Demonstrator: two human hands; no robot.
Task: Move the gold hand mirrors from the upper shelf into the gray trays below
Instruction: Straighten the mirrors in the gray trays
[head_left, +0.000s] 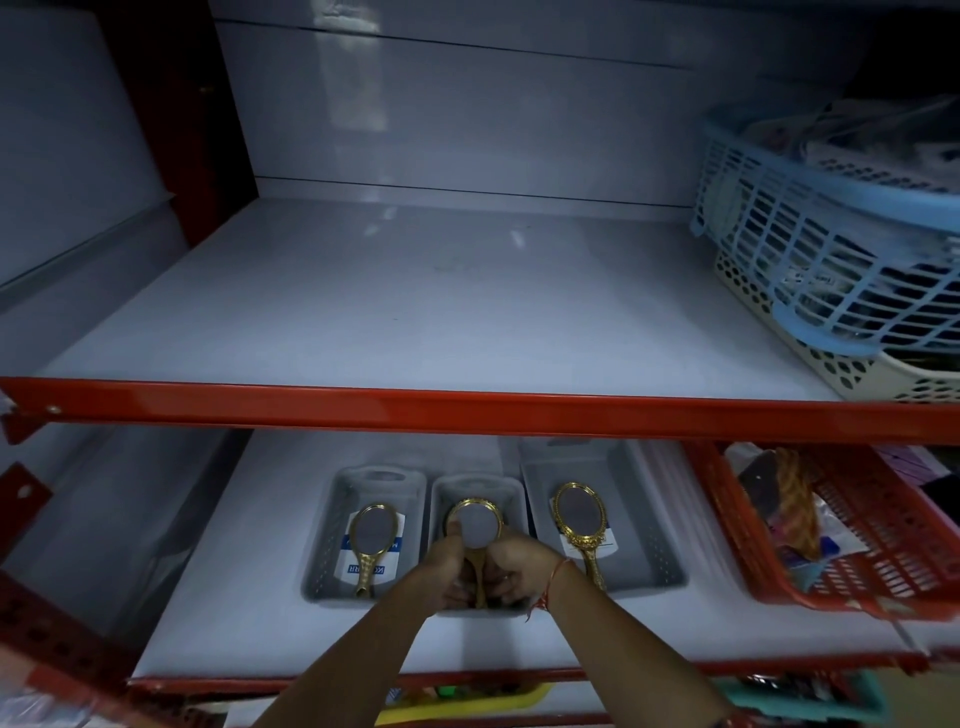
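**Last mirror going into the middle tray; upper shelf looks cleared**

Nearest the camera, both forearms reach in over the lower shelf's red front edge. The left hand (441, 569) and the right hand (519, 569) are closed together around the handle of the middle mirror (474, 522), with the left thumb pressed against the rim of its round gold frame. The mirror's head sits over the middle gray tray (511, 491), but whether it already rests on the tray floor or is held just above it cannot be told.

Just beside it on either side, the other two placements look finished. The left mirror (371, 538) lies flat in the left gray tray (332, 519), handle toward the camera, on top of a white and blue label. The right mirror (577, 519) lies in the right gray tray (644, 514), tilted slightly, handle also toward the camera. Further right on the same level, a red basket (831, 571) holds mixed goods and plays no part here.

Farther back and above, the upper shelf (415, 312) shows bare white surface across its visible middle and left. Only a blue basket (810, 249) stacked on a cream basket (810, 343) stands at its right end, and no gold mirrors are visible there.

By my judgement, the task is nearly complete: what remains is releasing the middle mirror and drawing the hands out.
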